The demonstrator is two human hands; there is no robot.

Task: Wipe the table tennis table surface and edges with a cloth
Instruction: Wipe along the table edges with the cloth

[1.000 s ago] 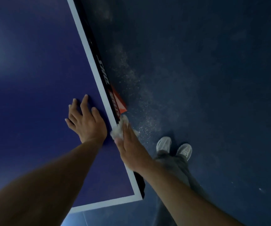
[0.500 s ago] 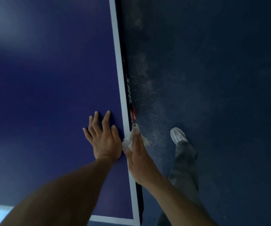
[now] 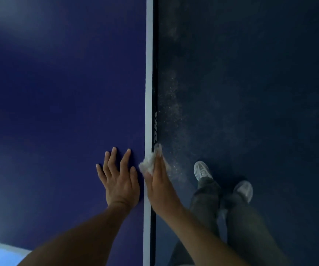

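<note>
Head view: left hand (image 3: pixel 119 181) flat on dark-blue table (image 3: pixel 59 93); right hand (image 3: pixel 159 183), fingers (image 3: pixel 159 166) straight, presses crumpled white cloth (image 3: pixel 148 166) farther along black table edge (image 3: pixel 154 83), advancing the edge wipe.

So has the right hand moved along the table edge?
Yes. The right hand has slid the cloth forward along the table's side edge: the white lettering, earlier well ahead of the cloth, now sits at its tip.
</note>
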